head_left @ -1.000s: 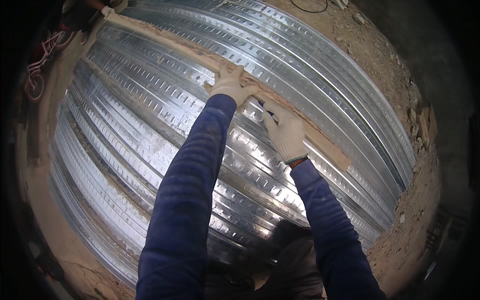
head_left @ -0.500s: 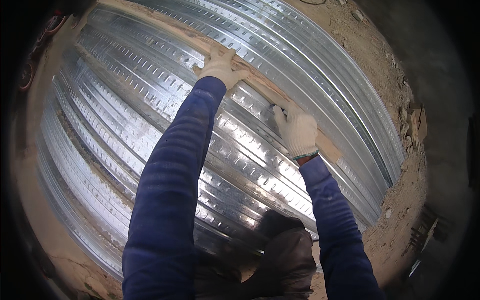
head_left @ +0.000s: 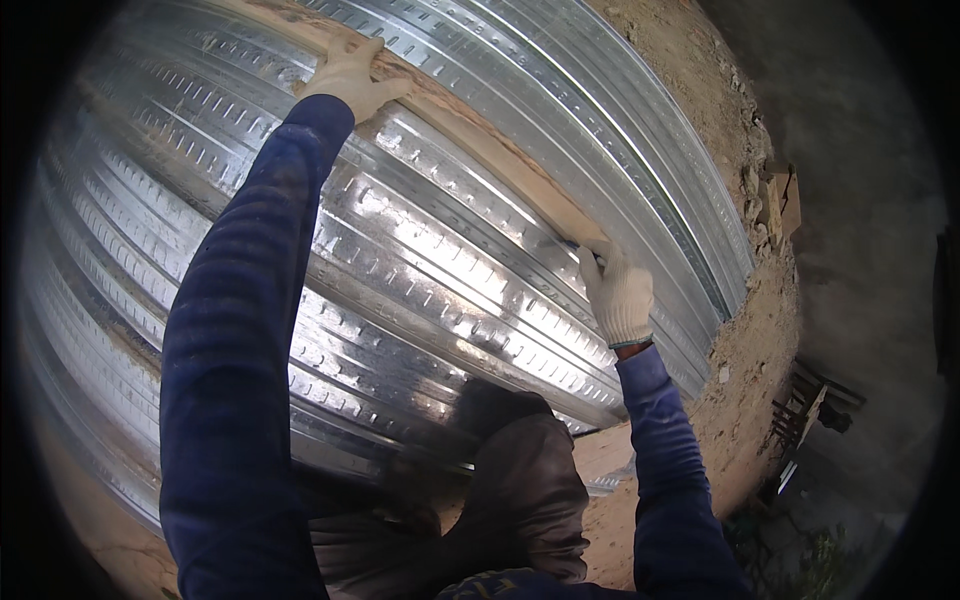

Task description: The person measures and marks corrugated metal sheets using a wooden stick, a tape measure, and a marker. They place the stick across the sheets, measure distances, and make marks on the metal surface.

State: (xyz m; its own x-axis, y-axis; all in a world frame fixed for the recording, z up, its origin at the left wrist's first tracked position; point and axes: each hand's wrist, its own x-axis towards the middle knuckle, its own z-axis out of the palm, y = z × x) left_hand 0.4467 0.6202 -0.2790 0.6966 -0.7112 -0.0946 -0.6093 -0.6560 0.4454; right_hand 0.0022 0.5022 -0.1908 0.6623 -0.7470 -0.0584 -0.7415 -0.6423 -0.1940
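My left hand, in a pale knit glove, presses on a long wooden board with its fingers spread. The board runs from the upper left toward the right across ribbed, shiny metal decking sheets. At the board's right end is my right hand, also gloved, its fingers curled closed. A small dark tip shows by its thumb at the board's near edge. What that thing is, I cannot make out, because the glove covers most of it.
Loose soil and rubble border the sheets on the right. A broken brown box-like piece lies beyond the sheets' right edge, with dark framework farther down. My bent knee is close to the sheets' near edge.
My right hand has slid rightward along the board to its end, still closed. My left hand stays spread on the board. The whole view has shifted, so the sheets appear farther left.
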